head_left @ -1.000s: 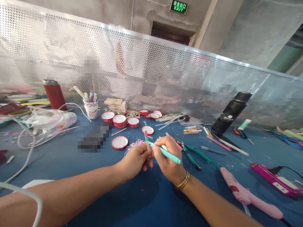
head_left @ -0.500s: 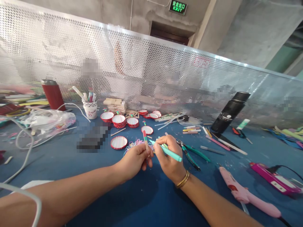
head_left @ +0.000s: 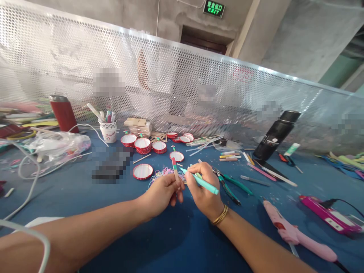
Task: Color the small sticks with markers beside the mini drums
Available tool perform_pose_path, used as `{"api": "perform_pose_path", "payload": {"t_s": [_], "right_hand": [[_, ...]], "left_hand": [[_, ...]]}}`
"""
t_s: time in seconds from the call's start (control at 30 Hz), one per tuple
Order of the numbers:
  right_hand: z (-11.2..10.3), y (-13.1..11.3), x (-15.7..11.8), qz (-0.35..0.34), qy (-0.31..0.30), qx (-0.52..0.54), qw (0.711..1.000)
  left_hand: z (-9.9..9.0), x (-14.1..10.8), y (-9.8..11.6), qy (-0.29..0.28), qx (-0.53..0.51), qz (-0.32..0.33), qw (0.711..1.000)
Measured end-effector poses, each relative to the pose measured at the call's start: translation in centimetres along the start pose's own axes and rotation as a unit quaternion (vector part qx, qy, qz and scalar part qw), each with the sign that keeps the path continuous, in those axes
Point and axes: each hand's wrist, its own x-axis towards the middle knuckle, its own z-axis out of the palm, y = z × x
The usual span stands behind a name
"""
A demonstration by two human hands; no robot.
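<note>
Between the fingers of my left hand stands a flat wooden craft stick, its upper end coloured red with a green band below. My right hand is closed in a writing grip round a turquoise marker pen. The pen's tip points left, close to the stick's coloured part; whether they touch I cannot tell. Behind my left hand lies a tangle of pastel loops, partly covered. A red-rimmed white round lid lies to its left, and another such lid with a small coloured stick lies beyond.
Stacked red-rimmed lids, a paper cup of pens and a red flask stand at the back. Right of my hands are green-handled pliers, a pink glue gun, a magenta power strip and a black bottle.
Almost nothing differs. Both hands keep their places and their holds on the stick and the marker, with only a very slight shift.
</note>
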Motion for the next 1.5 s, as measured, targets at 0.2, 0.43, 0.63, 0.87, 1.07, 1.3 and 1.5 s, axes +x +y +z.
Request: {"api": "perform_pose_path", "payload": {"t_s": [0.2, 0.43, 0.63, 0.87, 1.07, 1.3, 1.5], "right_hand": [[0.21, -0.36, -0.1, -0.016, -0.021, 0.009, 1.0], [0.39, -0.34, -0.2, -0.016, -0.028, 0.016, 0.999], [0.24, -0.19, -0.07, -0.005, -0.015, -0.005, 1.0], [0.18, -0.26, -0.14, 0.005, -0.013, 0.015, 1.0], [0.49, -0.14, -0.13, 0.0, -0.035, 0.012, 0.999], [0.41, 0.14, -0.08, 0.019, -0.009, 0.002, 1.0], [0.47, -0.29, -0.17, 0.012, -0.029, 0.02, 0.999]], "left_hand": [[-0.06, 0.18, -0.14, -0.007, 0.005, 0.021, 1.0], [0.02, 0.24, -0.38, -0.006, 0.019, 0.018, 1.0], [-0.11, 0.5, -0.4, 0.006, 0.026, 0.018, 0.999], [-0.13, 0.38, -0.19, 0.01, 0.027, 0.016, 0.999], [-0.09, 0.46, -0.34, 0.003, 0.026, 0.015, 1.0], [-0.21, 0.57, -0.52, 0.013, 0.01, 0.007, 1.0], [-0.19, 0.51, -0.56, 0.007, 0.008, 0.018, 1.0]]}}
